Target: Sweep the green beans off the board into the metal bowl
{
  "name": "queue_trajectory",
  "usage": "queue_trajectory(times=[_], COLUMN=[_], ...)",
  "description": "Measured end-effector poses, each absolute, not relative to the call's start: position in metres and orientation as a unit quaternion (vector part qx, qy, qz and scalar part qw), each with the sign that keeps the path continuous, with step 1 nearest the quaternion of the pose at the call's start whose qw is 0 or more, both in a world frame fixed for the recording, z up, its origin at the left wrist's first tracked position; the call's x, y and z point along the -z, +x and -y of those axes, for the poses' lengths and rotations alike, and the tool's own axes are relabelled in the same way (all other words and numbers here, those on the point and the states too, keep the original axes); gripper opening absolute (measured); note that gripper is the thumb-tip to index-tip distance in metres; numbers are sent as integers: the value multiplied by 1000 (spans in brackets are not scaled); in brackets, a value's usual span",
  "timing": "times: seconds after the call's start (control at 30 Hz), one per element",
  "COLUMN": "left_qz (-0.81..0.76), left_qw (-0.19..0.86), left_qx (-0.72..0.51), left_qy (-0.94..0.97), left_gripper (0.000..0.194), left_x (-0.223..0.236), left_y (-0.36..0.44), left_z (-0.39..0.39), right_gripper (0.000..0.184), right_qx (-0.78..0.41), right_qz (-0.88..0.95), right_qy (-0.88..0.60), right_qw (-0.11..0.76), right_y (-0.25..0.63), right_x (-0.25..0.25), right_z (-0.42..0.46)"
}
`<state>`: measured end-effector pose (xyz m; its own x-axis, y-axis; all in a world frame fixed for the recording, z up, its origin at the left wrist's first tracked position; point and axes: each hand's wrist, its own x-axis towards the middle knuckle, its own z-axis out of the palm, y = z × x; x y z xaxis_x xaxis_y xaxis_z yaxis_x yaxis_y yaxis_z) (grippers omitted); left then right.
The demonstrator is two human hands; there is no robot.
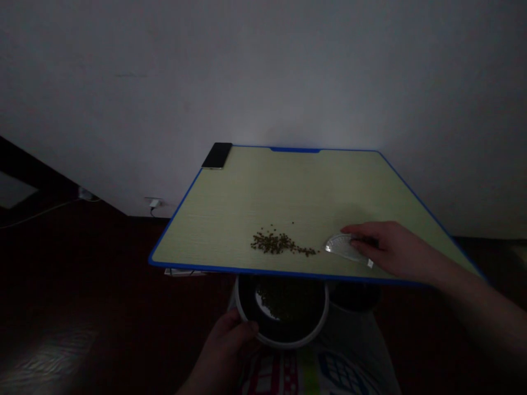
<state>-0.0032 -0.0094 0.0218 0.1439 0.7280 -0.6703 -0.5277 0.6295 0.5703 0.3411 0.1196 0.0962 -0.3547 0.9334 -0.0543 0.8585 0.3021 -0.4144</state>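
Note:
My left hand (230, 339) is closed on the near-left rim of a round bowl (288, 345), which is pale outside and dark inside. The bowl sits over my lap, just below the table's front edge. Inside it lie small dark green grains (284, 300), like beans. Over the table, my right hand (381, 247) pinches a clear, shiny plastic piece (343, 247) with a rounded edge; its exact kind is not plain. Just left of this piece, a loose pile of small brown grains (274, 242) lies on the tabletop, with a thin trail towards it.
The pale tabletop (304, 192) has a blue rim and stands against a grey wall (304, 71). A black phone (218, 155) lies at its far-left corner. Another dark round container (357, 296) is partly hidden beneath the front edge. A plug (155, 203) is in the wall.

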Motion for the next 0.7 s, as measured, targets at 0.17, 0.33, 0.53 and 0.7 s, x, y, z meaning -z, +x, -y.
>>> queue_trajectory(times=[0.17, 0.33, 0.53, 0.7], left_qz=[-500, -509, -494, -476], left_qw=[755, 751, 759, 770], left_qx=[-409, -409, -411, -412], left_qy=[111, 104, 103, 101], left_gripper=[21, 22, 22, 21], left_x=[-19, -18, -20, -15], left_y=[-3, -2, 0, -2], left_z=[9, 8, 8, 7], right_gripper=[42, 42, 42, 42], right_qx=[-180, -179, -177, -182], right_qz=[806, 812, 826, 814], right_qy=[-551, -543, -517, -528], right_qw=[121, 117, 140, 157], right_y=[339, 328, 323, 328], right_x=[-93, -95, -94, -96], right_z=[-110, -111, -110, -104])
